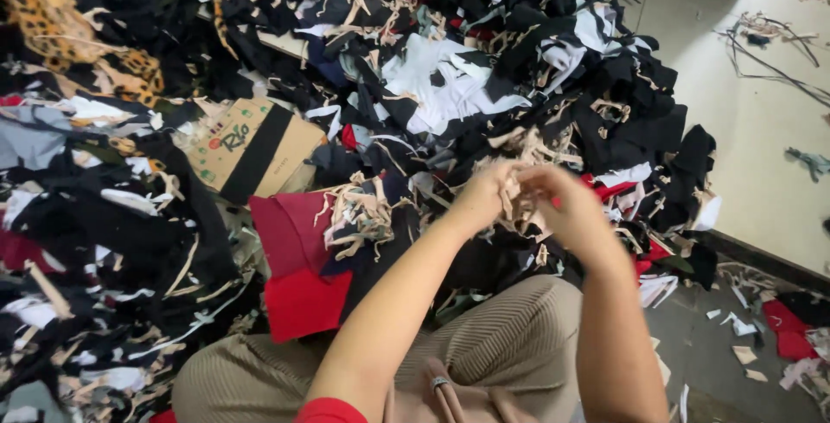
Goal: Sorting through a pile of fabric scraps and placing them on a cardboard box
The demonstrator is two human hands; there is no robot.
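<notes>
Pinching one tangle of beige strips (519,202), left hand (484,194) and right hand (566,207), both grips closed, two red scraps (298,267) nearby.

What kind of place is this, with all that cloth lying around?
Likely a textile-waste sorting floor: a huge heap of fabric offcuts, loose beige strips, and both hands, left hand and right hand, picking strips apart.

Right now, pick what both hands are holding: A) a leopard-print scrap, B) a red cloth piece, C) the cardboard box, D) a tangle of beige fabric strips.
D: the left hand and right hand meet around a tangle of beige fabric strips, above the scrap pile.
</notes>
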